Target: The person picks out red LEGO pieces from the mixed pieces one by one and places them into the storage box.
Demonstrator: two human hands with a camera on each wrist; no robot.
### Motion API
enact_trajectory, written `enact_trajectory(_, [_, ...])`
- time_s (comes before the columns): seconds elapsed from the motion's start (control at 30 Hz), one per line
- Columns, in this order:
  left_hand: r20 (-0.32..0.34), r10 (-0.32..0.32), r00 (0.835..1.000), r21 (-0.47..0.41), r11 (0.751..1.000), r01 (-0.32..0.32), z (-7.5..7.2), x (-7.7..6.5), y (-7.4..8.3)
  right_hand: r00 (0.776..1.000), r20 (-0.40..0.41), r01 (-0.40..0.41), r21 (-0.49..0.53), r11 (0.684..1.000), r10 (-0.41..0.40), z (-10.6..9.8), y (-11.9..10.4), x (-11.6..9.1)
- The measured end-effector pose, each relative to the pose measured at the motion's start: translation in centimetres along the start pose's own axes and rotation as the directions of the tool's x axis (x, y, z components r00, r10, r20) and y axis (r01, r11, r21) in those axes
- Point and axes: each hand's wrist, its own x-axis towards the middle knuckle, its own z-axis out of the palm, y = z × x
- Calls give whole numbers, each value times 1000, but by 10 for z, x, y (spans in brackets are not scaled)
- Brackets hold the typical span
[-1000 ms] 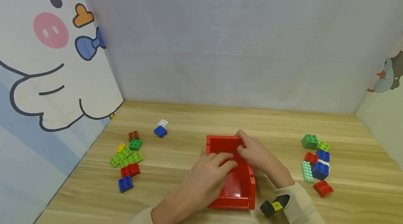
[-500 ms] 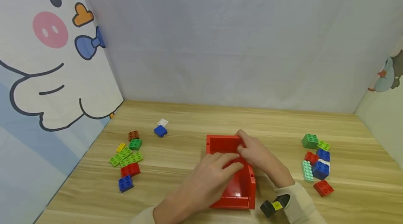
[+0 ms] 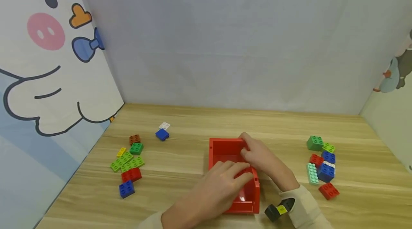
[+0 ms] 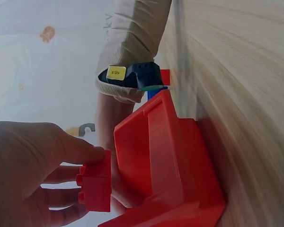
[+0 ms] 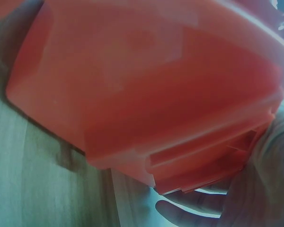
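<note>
A red open-topped box (image 3: 225, 147) stands on the table in front of me. My right hand (image 3: 259, 155) grips its far right corner; in the right wrist view the fingers curl round the edge of the box wall (image 5: 146, 94). My left hand (image 3: 219, 188) is over the near left part of the box. In the left wrist view its thumb and fingers pinch a red toy brick (image 4: 97, 184), studs towards the fingers, beside the box. The head view hides this brick behind the hand.
Toy bricks lie loosely grouped at left, among them a red brick (image 3: 131, 175) and a blue brick (image 3: 127, 189). A blue brick (image 3: 162, 134) and a white brick (image 3: 164, 125) lie farther back. More bricks, including a green one (image 3: 314, 143), lie at right.
My left hand has moved a little to the right and nearer to me over the box. The right hand keeps its grip on the corner. The head view has shifted slightly.
</note>
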Motion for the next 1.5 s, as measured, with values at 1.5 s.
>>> enact_trajectory(1.5, [133, -16, 991, 12, 1000, 15, 30, -7, -2, 999, -28, 28, -14, 1000, -29, 2, 4, 1])
